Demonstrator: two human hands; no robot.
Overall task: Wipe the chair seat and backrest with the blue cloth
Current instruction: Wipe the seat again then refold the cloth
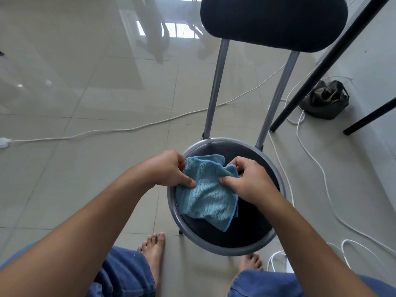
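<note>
A blue cloth (206, 196) hangs crumpled over the round dark chair seat (246, 228), which has a grey metal rim. My left hand (169, 168) pinches the cloth's left edge between thumb and fingers. My right hand (248, 181) pinches its right edge in the same way. The cloth's lower corner droops onto the seat. Two grey tubes rise from the seat to the dark oval backrest (274, 22) at the top of the view.
White cables (317, 159) trail over the tiled floor to the right and across the left. Black table legs (321, 67) slant down at the right, with a dark bag (325, 99) behind them. My bare feet (153, 247) stand just before the chair.
</note>
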